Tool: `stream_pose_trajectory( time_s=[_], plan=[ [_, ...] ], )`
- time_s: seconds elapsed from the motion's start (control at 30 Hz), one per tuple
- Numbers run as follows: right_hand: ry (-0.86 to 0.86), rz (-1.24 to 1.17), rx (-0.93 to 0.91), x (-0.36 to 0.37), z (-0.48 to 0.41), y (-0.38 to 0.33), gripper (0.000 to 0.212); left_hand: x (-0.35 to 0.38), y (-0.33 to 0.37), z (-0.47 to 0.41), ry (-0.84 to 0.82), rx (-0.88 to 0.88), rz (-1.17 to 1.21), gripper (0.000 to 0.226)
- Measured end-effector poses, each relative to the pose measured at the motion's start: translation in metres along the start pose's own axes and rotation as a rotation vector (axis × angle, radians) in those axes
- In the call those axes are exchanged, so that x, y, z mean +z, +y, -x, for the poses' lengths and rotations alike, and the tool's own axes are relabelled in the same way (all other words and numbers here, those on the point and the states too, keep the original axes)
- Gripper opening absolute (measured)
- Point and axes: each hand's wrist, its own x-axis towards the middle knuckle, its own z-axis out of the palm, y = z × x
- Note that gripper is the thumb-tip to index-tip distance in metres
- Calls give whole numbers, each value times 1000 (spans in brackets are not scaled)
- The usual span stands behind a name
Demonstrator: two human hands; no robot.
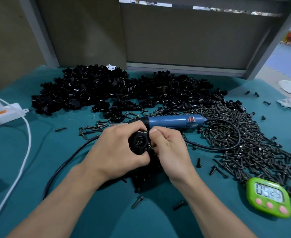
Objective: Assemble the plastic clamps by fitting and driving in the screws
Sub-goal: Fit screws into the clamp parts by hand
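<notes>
Head view: both hands meeting above the middle of the table, forearms reaching in from the near edge.
Left hand: fingers and thumb curled round a black plastic clamp — clamped on it from the left, ring opening turned toward the camera.
Right hand: closed too, thumb on top and fingers curled under, pinching the right side of the same clamp; small dark screws showing just beside the fingertips, though whether gripped cannot be told.
Plastic clamp: held off the cloth between the two hands, touching both.
Under the hands: a black block lying flat on the table, mostly hidden by the wrists.
Just behind the hands: blue electric screwdriver lying on its side, tip toward the left, red switch on top.
Screwdriver cable: black, looping out right over the screws and back under the hands.
Right side: large heap of screws, spread from behind the screwdriver toward the near right.
Near edge: a few loose screws lying apart on the cloth.
Far side: heap of black clamp parts against the grey partition.
Near right: green timer with three pink buttons, just beside the screw heap.
Left edge: white power strip and a white cord trailing toward the camera.
Surface: teal table cloth — white rags at its far right corner.
</notes>
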Motion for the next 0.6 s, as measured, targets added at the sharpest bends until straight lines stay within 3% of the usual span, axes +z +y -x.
stream_pose_trajectory(
  time_s=[0.07,0.1,0.17,0.3,0.43,0.53,0.6],
  plan=[
    [-41,-56,121,0,-1,-3,37,1,-4,0,35,80,-137,32],
    [-15,-13,160,-3,-3,-5,39,2,-4,1,58,33,-138,33],
    [163,26,258,-13,-9,-6,41,4,-4,3,122,-191,-25,34],
    [455,-311,612,-42,-23,1,26,6,-22,2,203,-465,95,36],
    [410,-285,794,-45,-47,-6,37,4,-36,0,159,-542,115,33],
    [402,-151,871,-40,-74,-17,51,7,-36,-1,93,-514,79,34],
    [401,-89,881,-36,-85,-26,48,7,-33,1,25,-484,52,33]
  ],
)
